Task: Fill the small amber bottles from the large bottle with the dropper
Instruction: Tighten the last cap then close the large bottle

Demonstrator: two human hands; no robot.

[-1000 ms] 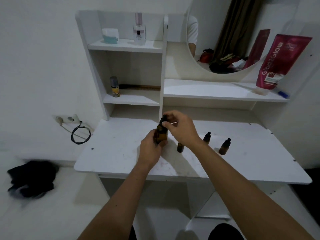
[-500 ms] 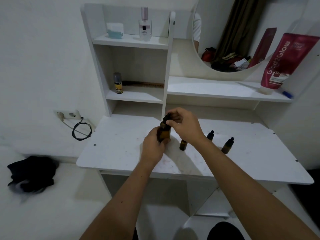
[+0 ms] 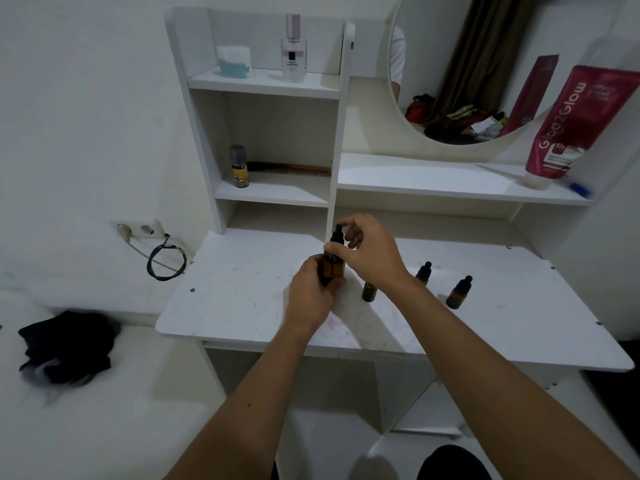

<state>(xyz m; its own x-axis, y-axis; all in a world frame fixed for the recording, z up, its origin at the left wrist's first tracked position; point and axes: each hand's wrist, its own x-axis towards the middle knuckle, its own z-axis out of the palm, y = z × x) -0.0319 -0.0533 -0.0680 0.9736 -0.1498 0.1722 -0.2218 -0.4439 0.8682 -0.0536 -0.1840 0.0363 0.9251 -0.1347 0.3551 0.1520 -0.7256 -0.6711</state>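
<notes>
My left hand grips the body of the large amber bottle, which stands upright near the middle of the white desk. My right hand pinches the black dropper cap on top of that bottle. Just right of it stands a small amber bottle with no cap, partly hidden behind my right wrist. Two more small amber bottles with black dropper caps stand further right.
White shelves rise behind the desk, holding a perfume bottle, a small spray can and a comb. A red tube leans by the round mirror. A wall socket with a coiled cable is at the left.
The camera view has shifted slightly. My right fingers have turned on the dropper cap while my left hand keeps hold of the large bottle in the same place.
</notes>
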